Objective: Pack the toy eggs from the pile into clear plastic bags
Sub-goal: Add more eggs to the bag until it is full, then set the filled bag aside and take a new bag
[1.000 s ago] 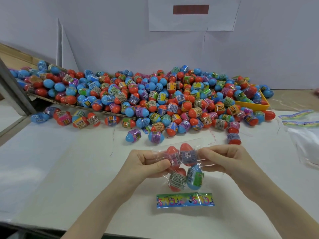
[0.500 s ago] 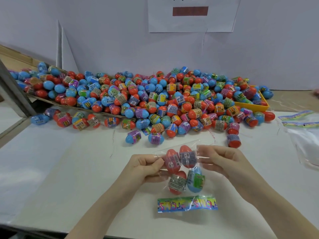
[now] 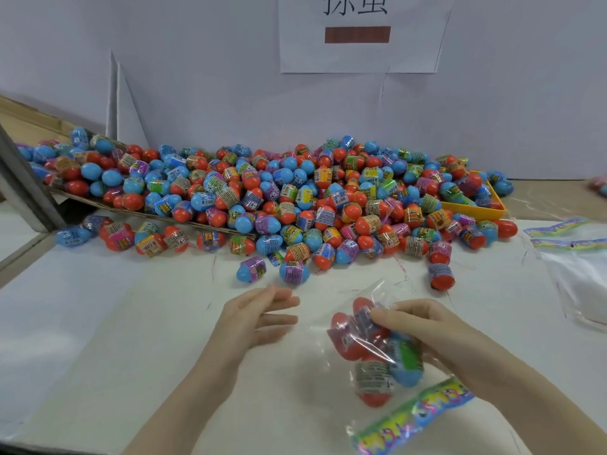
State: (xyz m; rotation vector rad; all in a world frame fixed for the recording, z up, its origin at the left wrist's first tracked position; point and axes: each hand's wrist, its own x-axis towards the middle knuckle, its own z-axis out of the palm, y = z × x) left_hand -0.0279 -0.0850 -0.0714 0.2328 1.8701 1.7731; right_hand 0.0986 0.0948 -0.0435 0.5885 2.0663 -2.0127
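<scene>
My right hand [image 3: 423, 326] is gripping the clear plastic bag [image 3: 374, 353] of red and blue toy eggs near its top, its colourful printed header strip [image 3: 414, 418] hanging nearest me. My left hand [image 3: 256, 318] is hovering beside it, fingers loose, holding nothing. Beyond both hands, the pile of red and blue plastic eggs [image 3: 279, 201] is sprawling over the white table [image 3: 98, 323].

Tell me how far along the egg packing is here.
One clear bag holds four eggs, gripped by the right hand; the left hand is open and free. A large egg pile remains loose, and empty bags wait at the right. Mostly still to do.
</scene>
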